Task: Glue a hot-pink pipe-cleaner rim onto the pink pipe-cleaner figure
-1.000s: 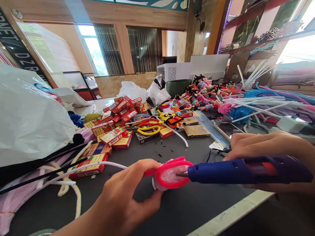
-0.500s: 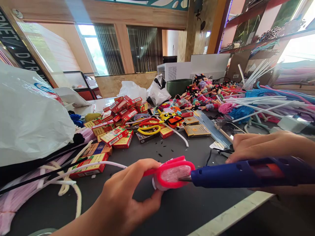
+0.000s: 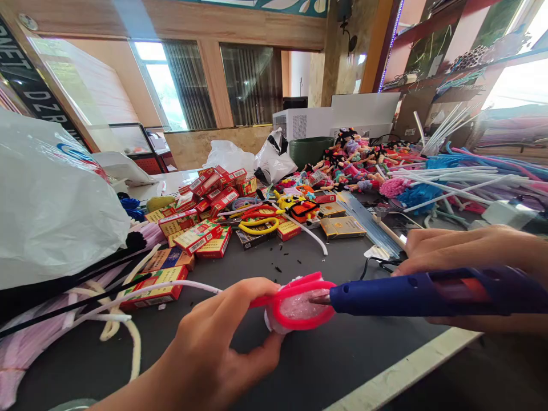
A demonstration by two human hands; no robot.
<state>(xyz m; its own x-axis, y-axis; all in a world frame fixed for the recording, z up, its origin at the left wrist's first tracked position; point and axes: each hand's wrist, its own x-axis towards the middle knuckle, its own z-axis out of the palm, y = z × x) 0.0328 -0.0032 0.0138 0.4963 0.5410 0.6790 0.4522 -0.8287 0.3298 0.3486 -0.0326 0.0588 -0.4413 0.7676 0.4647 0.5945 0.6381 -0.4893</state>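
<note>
Because the nozzle [image 3: 319,299] of my blue hot-glue gun [image 3: 406,294] sits inside the pink fuzzy ring [image 3: 299,326], my fingers are what's most at risk. My left hand [image 3: 222,337] is closed in a firm pinch on the ring, which is held just above the dark surface [image 3: 299,371]. My right hand [image 3: 466,248] is wrapped closed around the gun. I can't tell whether the tip is touching the glistening clear glue [image 3: 302,304] or only hovering over it. If I push too far or the ring twists, the tip could run past the rim and burn my thumb, or glue could ooze onto my skin. The white pipe cleaner [image 3: 171,287] by my left hand could snag and jerk the ring. The black cord [image 3: 369,267] near my right hand could catch and pull the nozzle off line.
</note>
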